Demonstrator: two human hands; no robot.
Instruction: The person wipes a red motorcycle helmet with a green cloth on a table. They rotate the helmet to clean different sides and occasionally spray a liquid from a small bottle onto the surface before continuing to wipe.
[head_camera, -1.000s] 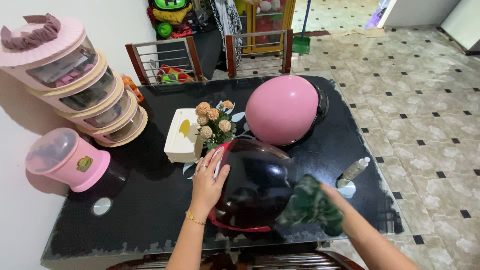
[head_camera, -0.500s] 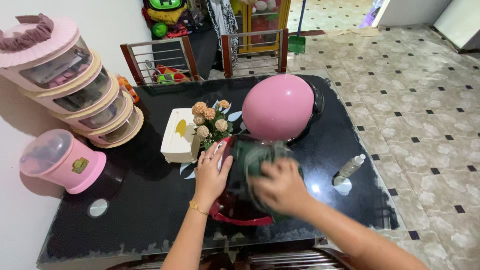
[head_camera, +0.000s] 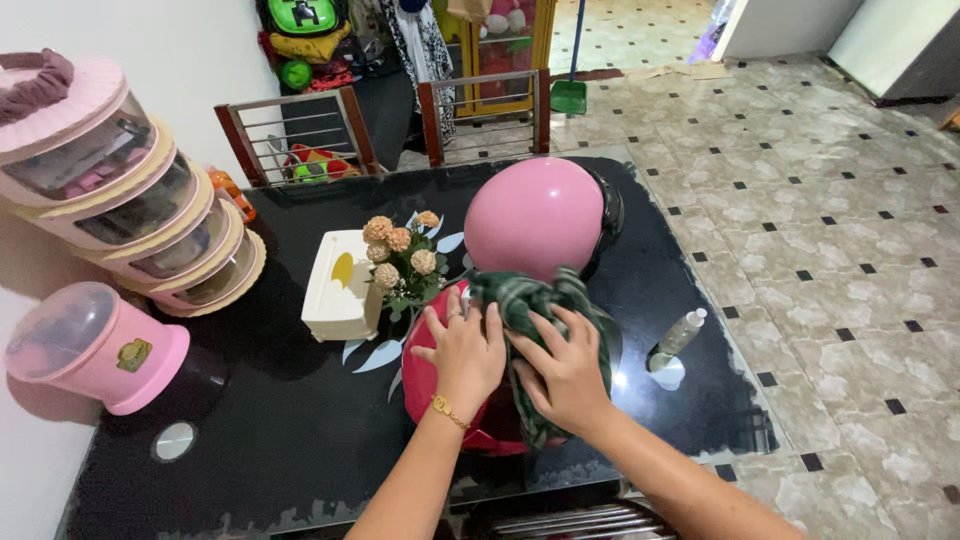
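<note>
Black table (head_camera: 250, 420) — two helmets: pink helmet (head_camera: 535, 215), red helmet (head_camera: 425, 375); one cloth (head_camera: 535, 300).
</note>
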